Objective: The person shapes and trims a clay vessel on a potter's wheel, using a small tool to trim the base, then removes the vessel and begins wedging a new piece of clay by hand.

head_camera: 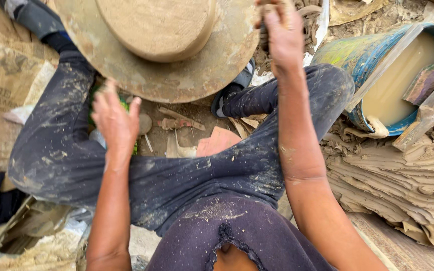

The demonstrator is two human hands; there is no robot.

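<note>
Head view: muddy hands [116, 120], round clay-caked wheel [177, 75]

The dirt floor [197, 118] carries a round clay-smeared wheel [187, 75] with a flat clay slab [159, 27] on top. Beneath its edge lie small tools [179, 120] and a reddish tile piece [217, 143]. Newspaper [6, 85] covers the left side; a blue bucket [357, 55] of muddy water leans beside stacked clay [403, 175] on the right.
</note>
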